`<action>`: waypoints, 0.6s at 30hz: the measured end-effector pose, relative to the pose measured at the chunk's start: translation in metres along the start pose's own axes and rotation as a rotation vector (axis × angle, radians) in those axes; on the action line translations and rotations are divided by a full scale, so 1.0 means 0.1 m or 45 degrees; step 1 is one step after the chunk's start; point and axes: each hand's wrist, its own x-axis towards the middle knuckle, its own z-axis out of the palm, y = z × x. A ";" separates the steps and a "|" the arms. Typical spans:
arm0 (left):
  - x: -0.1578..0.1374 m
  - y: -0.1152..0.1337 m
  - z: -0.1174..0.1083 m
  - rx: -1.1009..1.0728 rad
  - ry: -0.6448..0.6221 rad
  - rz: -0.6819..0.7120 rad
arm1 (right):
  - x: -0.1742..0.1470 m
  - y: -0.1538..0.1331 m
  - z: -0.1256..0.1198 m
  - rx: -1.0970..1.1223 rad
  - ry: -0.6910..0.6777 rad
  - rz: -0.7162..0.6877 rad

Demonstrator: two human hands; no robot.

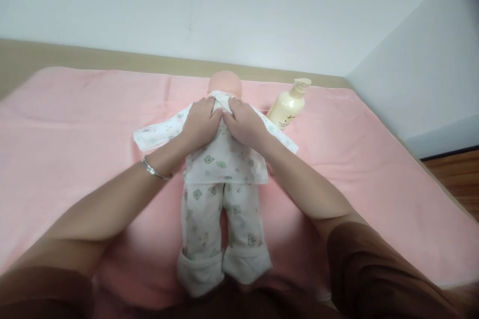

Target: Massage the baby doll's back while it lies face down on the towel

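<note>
A baby doll [225, 83] lies on a pink mat, its bald head at the far end and its face out of sight. It wears a white printed shirt [226, 165] with the sleeves spread sideways. Its matching pants [204, 219] have wide turned-up cuffs nearest me. My left hand [202, 118] and my right hand [245, 122] are side by side on the upper shirt, just below the collar. Both sets of fingers are bent onto the cloth, and the thumbs almost meet in the middle. The collar fabric is bunched between them.
A pale yellow pump bottle [287, 107] leans or stands beyond the doll's right-side sleeve. The pink mat [355, 174] covers most of the table [112, 57]. A white wall [239, 15] rises behind it, and wooden flooring [454, 172] shows at the right.
</note>
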 end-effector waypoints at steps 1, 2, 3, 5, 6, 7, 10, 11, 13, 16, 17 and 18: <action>-0.03 0.02 0.01 0.017 0.011 0.008 | 0.04 0.05 -0.01 0.018 -0.022 0.024; -0.07 0.04 0.02 0.033 0.017 0.020 | 0.08 0.10 -0.03 0.033 -0.038 0.048; -0.11 0.07 0.03 0.045 0.025 0.035 | 0.12 0.14 -0.04 0.044 -0.046 0.068; -0.17 0.11 0.04 0.057 0.041 0.063 | 0.15 0.18 -0.05 0.044 -0.052 0.085; -0.18 0.12 0.05 0.055 0.042 0.070 | 0.15 0.18 -0.04 0.023 -0.048 0.085; -0.17 0.11 0.05 0.046 0.038 0.066 | 0.13 0.16 -0.04 -0.011 -0.035 0.081; -0.09 0.03 0.05 -0.017 -0.002 0.009 | 0.00 0.01 -0.01 -0.160 0.026 0.037; -0.04 -0.02 0.05 -0.047 -0.009 -0.011 | -0.06 -0.05 0.00 -0.207 0.044 0.018; 0.04 -0.11 0.05 -0.112 -0.001 -0.050 | -0.15 -0.15 0.01 -0.288 0.065 -0.008; 0.10 -0.17 0.05 -0.157 0.038 -0.085 | -0.19 -0.19 -0.01 -0.302 0.055 -0.026; 0.10 -0.17 0.05 -0.141 0.039 -0.076 | -0.17 -0.17 -0.02 -0.265 0.038 -0.025; 0.08 -0.15 0.05 -0.108 0.032 -0.058 | -0.13 -0.14 -0.03 -0.218 0.017 -0.013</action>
